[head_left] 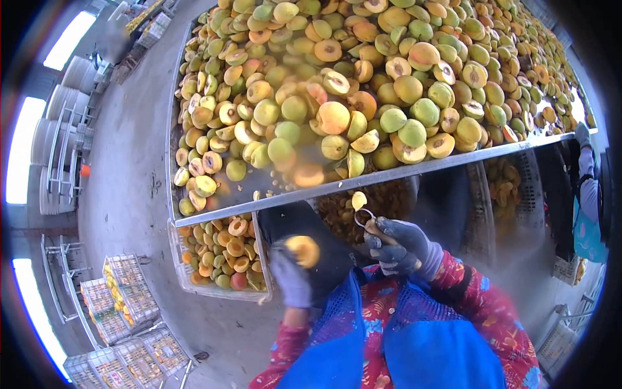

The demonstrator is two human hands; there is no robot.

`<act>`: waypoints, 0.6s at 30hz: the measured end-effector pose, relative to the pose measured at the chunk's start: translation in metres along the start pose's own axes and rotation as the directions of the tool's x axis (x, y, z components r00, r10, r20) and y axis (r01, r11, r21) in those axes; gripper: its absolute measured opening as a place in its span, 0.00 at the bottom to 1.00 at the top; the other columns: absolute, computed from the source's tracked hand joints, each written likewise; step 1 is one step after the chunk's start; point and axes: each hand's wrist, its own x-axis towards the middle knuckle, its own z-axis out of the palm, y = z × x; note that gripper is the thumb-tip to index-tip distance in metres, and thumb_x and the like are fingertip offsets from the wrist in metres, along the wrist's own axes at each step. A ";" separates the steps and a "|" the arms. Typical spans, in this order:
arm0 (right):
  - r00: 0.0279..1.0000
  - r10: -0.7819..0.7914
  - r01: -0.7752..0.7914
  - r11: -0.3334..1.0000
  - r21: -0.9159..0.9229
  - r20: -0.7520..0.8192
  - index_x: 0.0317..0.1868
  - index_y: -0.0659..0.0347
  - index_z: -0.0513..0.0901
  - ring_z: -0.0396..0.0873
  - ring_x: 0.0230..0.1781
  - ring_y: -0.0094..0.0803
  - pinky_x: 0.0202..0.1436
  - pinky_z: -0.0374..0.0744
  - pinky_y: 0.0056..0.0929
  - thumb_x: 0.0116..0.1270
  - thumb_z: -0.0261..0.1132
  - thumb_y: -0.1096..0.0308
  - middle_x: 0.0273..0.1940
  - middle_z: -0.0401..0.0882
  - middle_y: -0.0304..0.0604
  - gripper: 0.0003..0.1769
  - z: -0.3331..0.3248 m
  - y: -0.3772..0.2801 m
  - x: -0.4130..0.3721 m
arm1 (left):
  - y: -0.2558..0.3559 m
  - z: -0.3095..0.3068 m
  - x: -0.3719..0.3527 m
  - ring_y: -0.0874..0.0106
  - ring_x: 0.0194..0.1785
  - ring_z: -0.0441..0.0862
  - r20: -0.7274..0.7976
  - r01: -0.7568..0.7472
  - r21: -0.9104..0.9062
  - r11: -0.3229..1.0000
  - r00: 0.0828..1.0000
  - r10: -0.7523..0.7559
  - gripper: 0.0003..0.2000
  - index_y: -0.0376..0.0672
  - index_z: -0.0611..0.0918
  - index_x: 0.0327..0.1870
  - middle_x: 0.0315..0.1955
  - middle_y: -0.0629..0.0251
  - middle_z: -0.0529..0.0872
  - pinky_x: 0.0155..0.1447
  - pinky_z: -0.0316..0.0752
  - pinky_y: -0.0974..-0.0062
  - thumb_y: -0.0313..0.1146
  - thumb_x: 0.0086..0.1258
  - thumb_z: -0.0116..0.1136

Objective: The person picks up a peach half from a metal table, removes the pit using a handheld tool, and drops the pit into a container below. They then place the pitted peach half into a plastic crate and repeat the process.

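My left hand, in a grey-blue glove and smeared by motion, has a pitted peach half at its fingers, orange hollow showing. It is beside the crate of halves at the table's left front. My right hand, gloved too, is closed round the wooden handle of a pitting tool. The tool's metal ring points up toward the table edge, and a pale yellow scrap shows at its tip. Whole and halved peaches lie heaped on the metal table in front of me.
Below the table edge is a container of dark pits and scraps. White crates stand to the right, where another person's gloved hand rests at the table edge. Stacked crates of fruit are on the floor at left.
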 end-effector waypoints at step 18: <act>0.759 -0.556 -0.071 0.445 -0.893 -0.338 0.40 0.60 0.73 0.69 0.15 0.20 0.15 0.67 0.24 0.77 0.56 0.58 0.21 0.70 0.33 0.13 0.042 0.013 -0.009 | 0.056 0.083 0.124 0.57 0.44 0.85 0.339 -0.454 0.206 0.867 0.864 0.372 0.21 0.36 0.75 0.56 0.50 0.52 0.83 0.49 0.81 0.64 0.41 0.70 0.62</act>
